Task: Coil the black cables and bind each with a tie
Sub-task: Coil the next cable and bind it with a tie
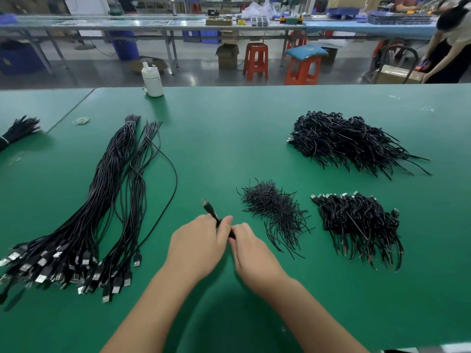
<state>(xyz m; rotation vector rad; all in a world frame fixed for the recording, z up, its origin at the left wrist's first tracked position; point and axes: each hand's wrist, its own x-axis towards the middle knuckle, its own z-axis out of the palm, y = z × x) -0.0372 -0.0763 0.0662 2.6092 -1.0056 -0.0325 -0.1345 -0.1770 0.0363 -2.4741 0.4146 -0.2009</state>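
**benchrat:** Both forearms come in from the bottom edge and meet mid-table. Left hand (197,247) and right hand (251,250) are pressed close together, both pinching one black cable (216,219). Its plug end sticks up and out to the left past the left thumb, a bit blurred. Rest of that cable is buried between the fingers, so can't tell how far it's coiled.

**wirenut:** ok and what's around them?

**benchrat:** Just right of the hands, a loose heap of ties (276,212), thin black strands going every which way. Right of that, a small pile (359,221) of coiled cables with plugs poking out the top edge. Further back on the right, a bigger pile (354,142), same stuff.

**wirenut:** and the uncoiled ones?

**benchrat:** Left side. Long bundle (102,200) of straight cables laid out diagonally, plugs fanned at the near-left end, far ends gathered up toward the back. One strand bows out to the right of it.

**wirenut:** anything else on the table (229,123)?

**benchrat:** Green mat top. White bottle (152,81) at the far edge, rubber bands (81,120) near it, another black bunch (19,129) at far left. Behind: red stools (255,61), benches, a person (451,44) bending over a box at right.
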